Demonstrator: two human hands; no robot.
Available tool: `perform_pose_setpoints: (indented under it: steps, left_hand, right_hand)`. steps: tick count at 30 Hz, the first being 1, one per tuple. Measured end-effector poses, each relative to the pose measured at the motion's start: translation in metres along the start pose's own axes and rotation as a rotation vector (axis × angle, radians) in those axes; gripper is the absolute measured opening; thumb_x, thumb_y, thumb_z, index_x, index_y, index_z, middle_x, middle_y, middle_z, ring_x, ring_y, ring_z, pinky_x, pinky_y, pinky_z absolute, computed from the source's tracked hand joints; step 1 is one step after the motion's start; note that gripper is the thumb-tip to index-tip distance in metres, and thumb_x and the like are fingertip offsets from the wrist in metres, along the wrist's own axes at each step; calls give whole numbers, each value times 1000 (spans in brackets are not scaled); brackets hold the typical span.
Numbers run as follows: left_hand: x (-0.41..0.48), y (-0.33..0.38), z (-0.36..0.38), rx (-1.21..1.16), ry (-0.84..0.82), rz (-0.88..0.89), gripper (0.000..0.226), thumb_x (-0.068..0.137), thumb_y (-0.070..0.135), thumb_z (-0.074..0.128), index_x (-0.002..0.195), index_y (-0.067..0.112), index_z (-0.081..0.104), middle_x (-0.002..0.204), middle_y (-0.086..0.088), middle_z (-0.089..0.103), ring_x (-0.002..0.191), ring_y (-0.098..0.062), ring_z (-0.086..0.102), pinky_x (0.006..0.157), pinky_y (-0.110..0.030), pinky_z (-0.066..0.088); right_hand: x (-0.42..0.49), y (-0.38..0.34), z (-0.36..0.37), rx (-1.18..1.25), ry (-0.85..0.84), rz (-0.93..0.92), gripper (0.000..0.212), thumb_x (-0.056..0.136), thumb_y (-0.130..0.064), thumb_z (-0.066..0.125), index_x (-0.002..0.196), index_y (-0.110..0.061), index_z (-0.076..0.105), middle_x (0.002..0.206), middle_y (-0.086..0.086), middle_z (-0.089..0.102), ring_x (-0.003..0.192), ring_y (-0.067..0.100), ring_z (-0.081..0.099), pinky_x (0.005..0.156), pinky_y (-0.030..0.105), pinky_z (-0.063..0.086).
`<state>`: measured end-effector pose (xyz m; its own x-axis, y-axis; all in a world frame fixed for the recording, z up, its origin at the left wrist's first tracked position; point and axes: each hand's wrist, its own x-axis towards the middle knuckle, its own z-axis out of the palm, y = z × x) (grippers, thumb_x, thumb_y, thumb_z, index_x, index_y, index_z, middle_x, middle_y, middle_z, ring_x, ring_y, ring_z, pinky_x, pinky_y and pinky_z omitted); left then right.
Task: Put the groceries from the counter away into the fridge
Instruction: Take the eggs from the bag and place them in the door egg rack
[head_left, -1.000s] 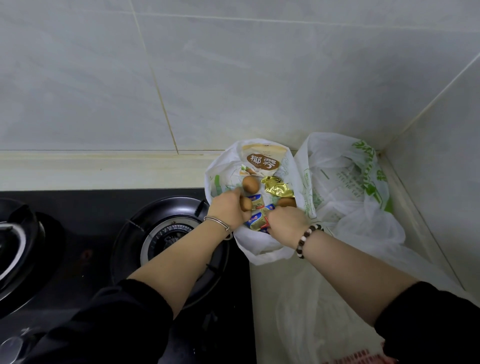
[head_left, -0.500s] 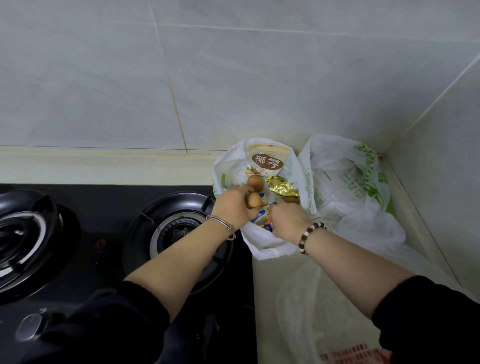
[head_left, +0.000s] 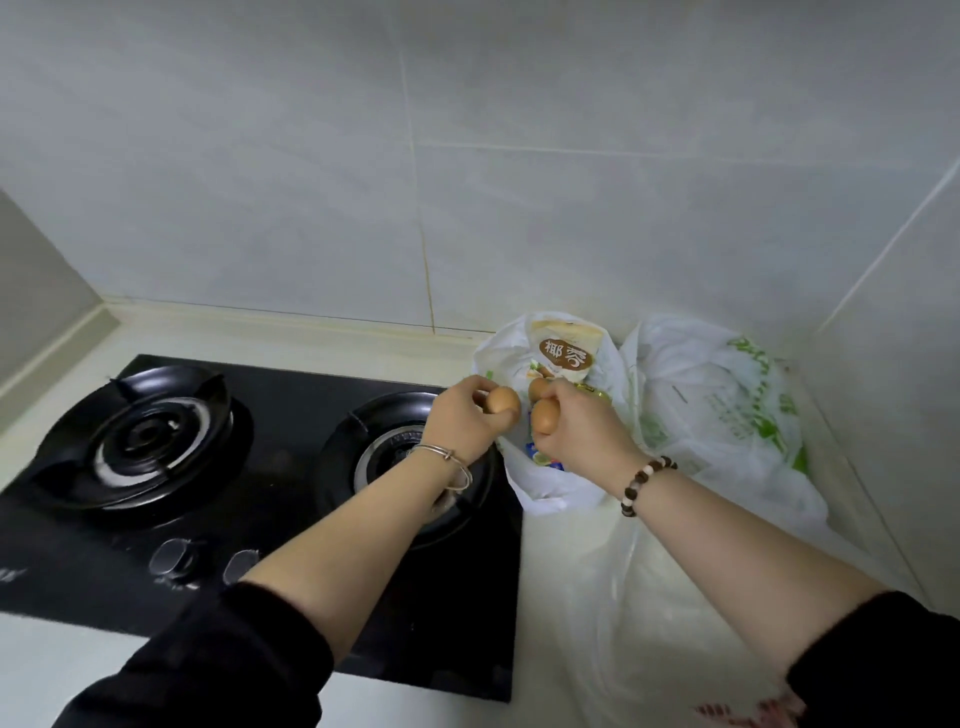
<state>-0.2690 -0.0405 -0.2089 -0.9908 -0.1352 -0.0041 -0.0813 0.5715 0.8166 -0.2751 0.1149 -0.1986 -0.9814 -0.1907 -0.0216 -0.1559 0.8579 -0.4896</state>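
A: Where do the eggs sit at this point?

B: Above the open white bag (head_left: 545, 491) on the counter (head_left: 291, 332), just beside the stove (head_left: 291, 519). The left hand (head_left: 460, 423) curls its fingers round one egg (head_left: 503, 401). The right hand (head_left: 579, 434) clamps a second egg (head_left: 544, 417). A third egg (head_left: 539, 388) shows just above that one; whether the right hand holds it or it lies in the bag, one cannot tell.

A: How should the person handle the lift?

B: Probably by cradling each shell lightly and keeping the hands apart, since the two held eggs nearly touch. The fridge is out of view, so a carry lies ahead.

A: And the count?

B: Three eggs, two plastic bags counting the second bag (head_left: 727, 415), one packet (head_left: 566, 353) with a brown label, one gold wrapper (head_left: 597, 396). The stove has two burners (head_left: 140, 436) and two knobs (head_left: 174, 558).
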Motion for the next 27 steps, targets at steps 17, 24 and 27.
perform_pose_setpoints:
  steps: [17, 24, 27]
  left_hand:
    - [-204, 13, -74, -63, 746, -346, 29, 75, 29, 71, 100, 26, 58, 92, 6, 64, 82, -9, 61, 74, -23, 51]
    - [-362, 3, -138, -22, 1142, -542, 32, 78, 26, 72, 102, 25, 52, 91, 8, 59, 80, -3, 57, 63, -13, 45]
    - [-442, 8, -155, 17, 1299, -621, 33, 78, 27, 73, 102, 25, 52, 92, 6, 60, 81, -8, 58, 70, -21, 50]
  right_hand:
    - [-93, -109, 0, 95, -234, -728, 44, 79, -25, 66, 120, -20, 52, 115, 0, 57, 103, 25, 57, 82, 34, 47]
    - [-206, -217, 32, 245, -442, -1132, 42, 83, -24, 67, 122, -18, 52, 117, 0, 55, 100, 21, 57, 76, 26, 39]
    - [-272, -258, 42, 322, -511, -1313, 39, 84, -23, 65, 121, -17, 53, 116, 2, 56, 99, 20, 57, 78, 24, 42]
